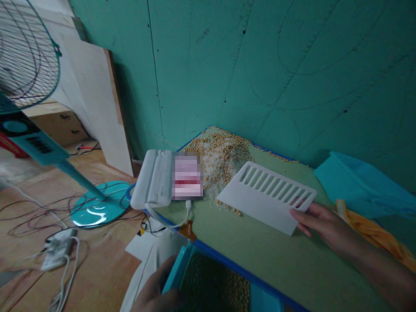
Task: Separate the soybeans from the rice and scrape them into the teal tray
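Observation:
My right hand grips the end of a flat white slotted plastic panel, thumb on top. The panel slants over the green tabletop, its far corner at a pile of tan soybean-like beans mixed with clear granules. At the bottom, my left hand is closed on the side of a turquoise bin, below the table's near edge. Beans show inside the bin; the rest of its inside is dark. The picture cuts off part of the bin and of my left hand.
A phone with a blurred screen and a white device stand left of the pile, a cable between them. Turquoise cloth and orange cloth lie at the right. A fan base and power strip are on the floor.

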`<move>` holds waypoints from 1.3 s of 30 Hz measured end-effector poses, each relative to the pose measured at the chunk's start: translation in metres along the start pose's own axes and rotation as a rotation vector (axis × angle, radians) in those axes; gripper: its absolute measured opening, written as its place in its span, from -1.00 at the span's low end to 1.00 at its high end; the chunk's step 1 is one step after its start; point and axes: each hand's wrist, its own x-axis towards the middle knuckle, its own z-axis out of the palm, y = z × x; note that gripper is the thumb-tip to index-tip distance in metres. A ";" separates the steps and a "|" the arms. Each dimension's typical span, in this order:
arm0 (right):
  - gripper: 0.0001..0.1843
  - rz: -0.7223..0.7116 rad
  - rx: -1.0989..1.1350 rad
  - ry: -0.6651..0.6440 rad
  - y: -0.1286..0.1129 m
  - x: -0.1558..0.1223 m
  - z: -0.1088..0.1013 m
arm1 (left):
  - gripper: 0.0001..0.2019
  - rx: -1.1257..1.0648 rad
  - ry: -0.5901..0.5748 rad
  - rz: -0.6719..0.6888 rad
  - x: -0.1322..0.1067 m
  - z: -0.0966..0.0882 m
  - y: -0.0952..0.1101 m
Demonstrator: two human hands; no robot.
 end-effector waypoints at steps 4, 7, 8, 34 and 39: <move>-0.54 -0.015 0.010 -0.025 0.004 -0.001 -0.001 | -0.37 0.015 0.031 -0.015 -0.005 0.006 0.006; -0.57 -0.020 0.021 -0.036 0.007 -0.001 -0.002 | -0.28 0.017 0.000 -0.017 -0.009 0.010 0.011; -0.58 -0.020 0.030 -0.034 0.007 -0.001 -0.002 | -0.26 0.017 -0.009 -0.017 -0.009 0.011 0.012; -0.57 -0.018 0.140 -0.059 0.008 0.006 0.005 | -0.31 0.011 -0.008 0.017 -0.003 0.003 0.005; -0.58 -0.003 0.169 -0.079 0.007 0.003 0.007 | -0.32 0.012 -0.040 0.006 -0.013 0.009 0.013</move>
